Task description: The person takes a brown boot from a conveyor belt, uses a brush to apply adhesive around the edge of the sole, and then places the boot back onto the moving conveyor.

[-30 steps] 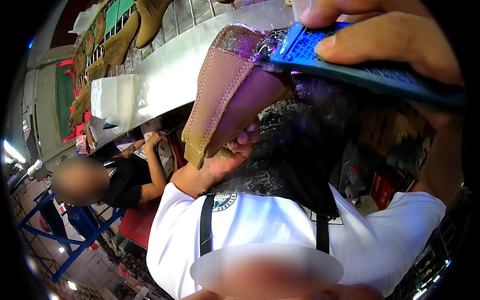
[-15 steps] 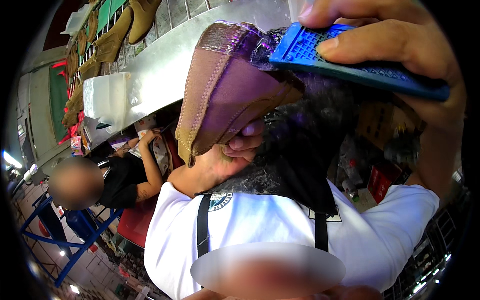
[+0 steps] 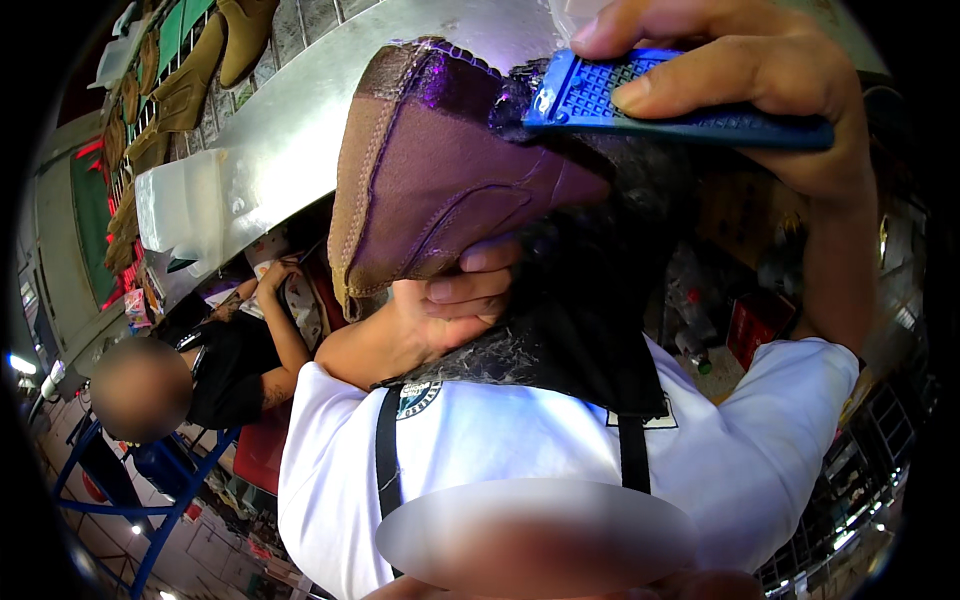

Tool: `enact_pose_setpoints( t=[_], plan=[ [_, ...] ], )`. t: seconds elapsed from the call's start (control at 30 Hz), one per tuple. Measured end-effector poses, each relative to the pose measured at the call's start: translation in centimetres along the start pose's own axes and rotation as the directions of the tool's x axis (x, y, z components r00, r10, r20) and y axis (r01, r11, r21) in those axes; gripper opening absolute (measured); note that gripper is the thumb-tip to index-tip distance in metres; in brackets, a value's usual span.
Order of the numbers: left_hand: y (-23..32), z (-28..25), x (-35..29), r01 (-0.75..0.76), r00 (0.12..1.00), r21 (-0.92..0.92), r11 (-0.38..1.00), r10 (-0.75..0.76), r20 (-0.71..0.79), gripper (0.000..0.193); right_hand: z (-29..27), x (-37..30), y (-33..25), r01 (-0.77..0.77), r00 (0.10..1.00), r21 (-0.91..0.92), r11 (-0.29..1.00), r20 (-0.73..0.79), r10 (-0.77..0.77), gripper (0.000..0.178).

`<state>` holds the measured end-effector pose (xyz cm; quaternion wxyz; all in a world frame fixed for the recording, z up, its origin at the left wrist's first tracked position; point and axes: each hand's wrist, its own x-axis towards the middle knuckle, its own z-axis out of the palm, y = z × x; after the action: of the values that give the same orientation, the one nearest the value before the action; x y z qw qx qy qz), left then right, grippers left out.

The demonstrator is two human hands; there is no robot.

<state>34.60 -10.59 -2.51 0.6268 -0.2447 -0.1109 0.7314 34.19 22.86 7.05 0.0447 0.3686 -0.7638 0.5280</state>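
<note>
Boot upper [image 3: 440,180], tan-brown suede with stitched seams, was held up close to the camera, centre frame. Left hand [image 3: 450,310] was closed around its lower edge, fingers [image 3: 480,285] curled underneath. Right hand [image 3: 740,70] was gripped on a blue flat tool with a gridded face [image 3: 660,105], pressed against the boot's upper right, where a dark, wet-looking patch [image 3: 520,100] was seen. Risk judged: with support only from below, the upper could be twisted or slipped from the left hand under the tool's pressure. Dark material could be smeared onto clean suede or onto the black apron [image 3: 590,340] and white shirt [image 3: 480,450] nearby. Seated person [image 3: 230,350] was seen far left, apart.
</note>
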Motion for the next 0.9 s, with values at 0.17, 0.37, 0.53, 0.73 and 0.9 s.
enact_pose_setpoints(
  t=[0.17,0.37,0.53,0.73,0.9],
  plan=[
    [0.4,-0.2,0.2,0.034,0.999,0.003,0.999,-0.034,0.042,0.037,-0.1,-0.4,-0.4,-0.039,0.999,0.057,0.998,0.011,0.038,0.018],
    [0.8,-0.3,-0.1,0.060,0.993,0.016,0.998,-0.062,0.102,0.037,0.3,-0.8,-0.7,-0.079,0.990,-0.312,0.947,0.087,0.111,0.019],
    [1.1,-0.2,-0.5,0.031,0.993,0.075,0.997,-0.039,0.111,0.035,0.5,-4.2,0.8,-0.250,0.966,-0.481,0.840,-0.183,0.183,0.029],
    [2.4,0.2,-2.1,-0.158,0.987,0.293,0.943,0.138,0.088,0.034,4.0,-10.7,3.5,-0.256,0.632,0.230,0.939,-0.695,0.343,0.035],
    [6.1,2.0,-3.2,-0.450,0.870,0.661,0.601,0.464,0.170,0.032,6.2,-12.8,4.1,-0.190,0.525,0.255,0.948,-0.790,0.317,0.038]
  ],
)
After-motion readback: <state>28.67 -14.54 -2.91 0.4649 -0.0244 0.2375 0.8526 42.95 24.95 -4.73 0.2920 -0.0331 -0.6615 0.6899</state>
